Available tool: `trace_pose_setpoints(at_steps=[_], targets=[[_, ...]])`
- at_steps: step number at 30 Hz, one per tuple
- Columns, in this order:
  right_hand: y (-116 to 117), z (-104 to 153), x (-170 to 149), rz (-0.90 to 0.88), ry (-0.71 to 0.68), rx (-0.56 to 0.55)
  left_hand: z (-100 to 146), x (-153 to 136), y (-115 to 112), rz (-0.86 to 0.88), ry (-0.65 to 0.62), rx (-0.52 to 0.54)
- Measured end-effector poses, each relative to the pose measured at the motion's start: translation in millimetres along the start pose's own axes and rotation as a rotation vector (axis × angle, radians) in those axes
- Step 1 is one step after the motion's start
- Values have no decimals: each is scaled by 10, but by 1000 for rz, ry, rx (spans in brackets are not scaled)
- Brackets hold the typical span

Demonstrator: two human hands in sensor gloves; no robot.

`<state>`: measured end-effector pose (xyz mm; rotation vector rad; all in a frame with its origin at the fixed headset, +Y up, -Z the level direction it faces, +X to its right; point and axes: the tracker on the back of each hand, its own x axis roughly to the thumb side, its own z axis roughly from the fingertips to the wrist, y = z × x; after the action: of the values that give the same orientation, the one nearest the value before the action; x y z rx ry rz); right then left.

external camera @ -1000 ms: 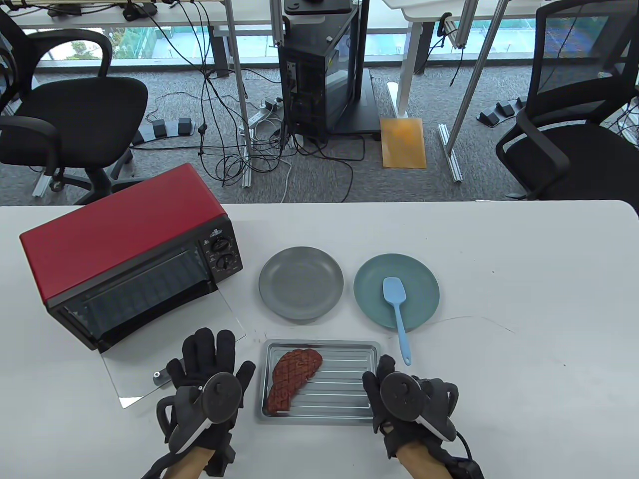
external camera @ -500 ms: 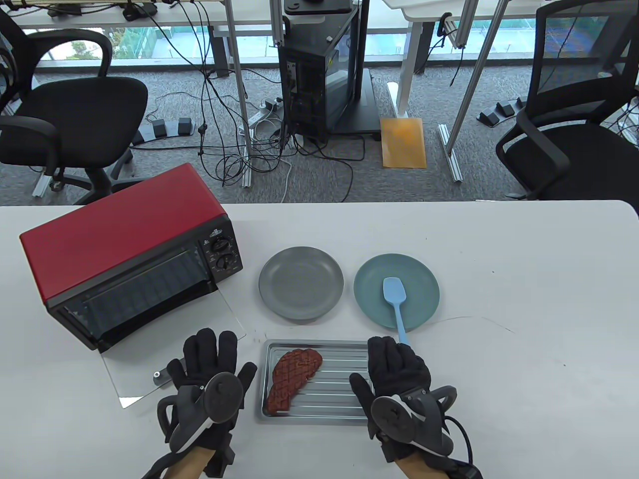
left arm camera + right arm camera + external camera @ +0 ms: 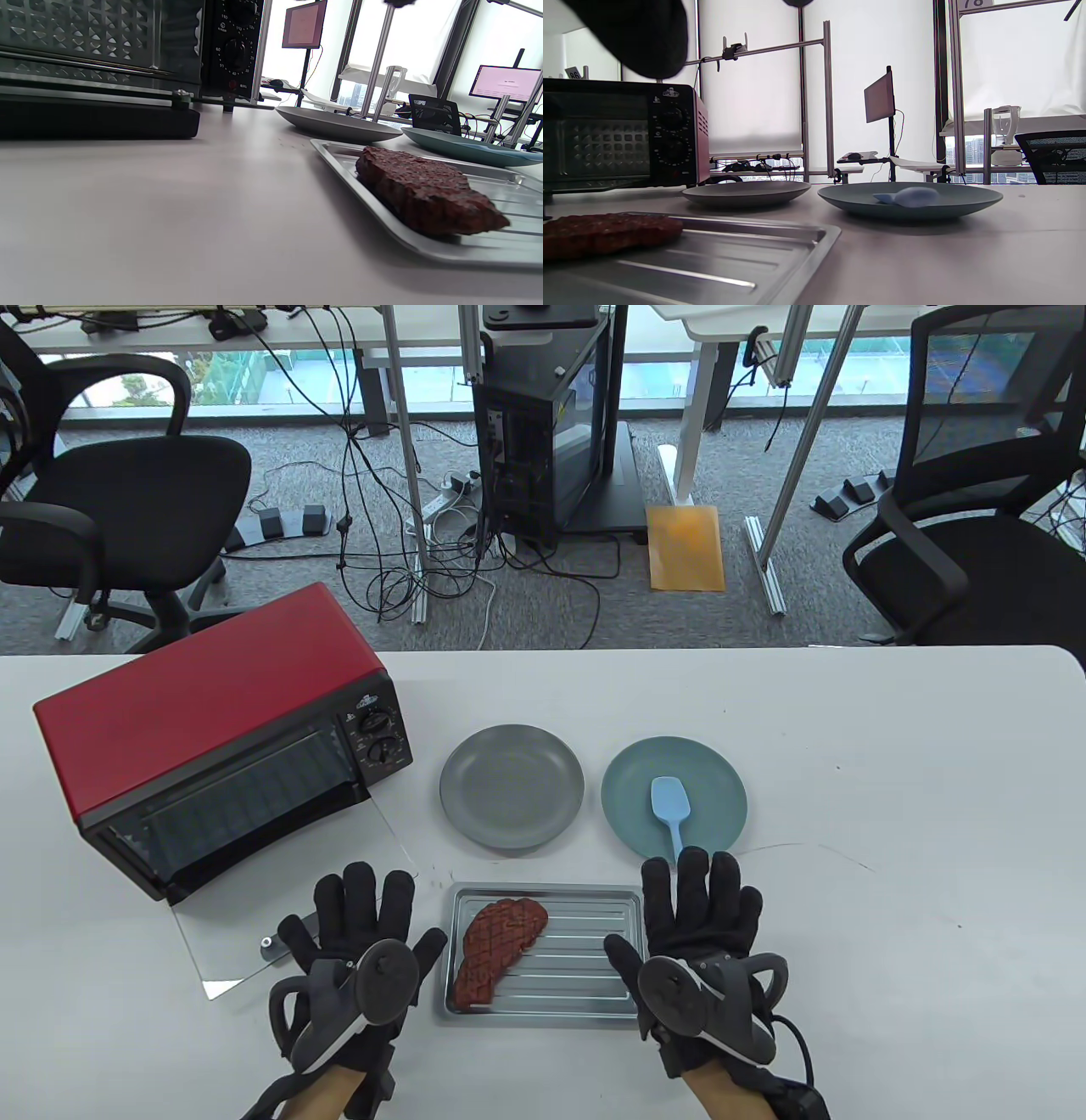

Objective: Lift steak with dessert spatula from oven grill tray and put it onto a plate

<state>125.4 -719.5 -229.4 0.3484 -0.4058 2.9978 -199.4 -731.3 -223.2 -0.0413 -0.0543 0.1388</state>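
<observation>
A brown grilled steak (image 3: 496,950) lies on the left half of the metal grill tray (image 3: 585,892) near the table's front edge. The light blue dessert spatula (image 3: 668,804) rests with its head on the teal plate (image 3: 713,780). Its handle runs toward me and disappears under my right hand (image 3: 697,899), whose straight, spread fingers lie over it beside the tray's right end. My left hand (image 3: 365,920) lies flat with spread fingers left of the tray, holding nothing. The right wrist view shows the spatula head (image 3: 908,197) in the teal plate (image 3: 967,199) and the steak (image 3: 606,233).
An empty grey plate (image 3: 512,797) stands just behind the tray. The red toaster oven (image 3: 212,721) sits at the left with its glass door (image 3: 221,933) folded down onto the table beside my left hand. In the left wrist view the oven (image 3: 106,63) looms close.
My right hand has moved forward and right from the tray's right end, its fingers straightening over the spatula handle. My left hand has barely shifted.
</observation>
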Motion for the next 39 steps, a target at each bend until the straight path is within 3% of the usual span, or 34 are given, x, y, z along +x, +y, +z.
trace_pose_setpoints(at_steps=[39], targets=[[433,-201,-517,38,245,126,10,46,-23,-33,-34,-43]])
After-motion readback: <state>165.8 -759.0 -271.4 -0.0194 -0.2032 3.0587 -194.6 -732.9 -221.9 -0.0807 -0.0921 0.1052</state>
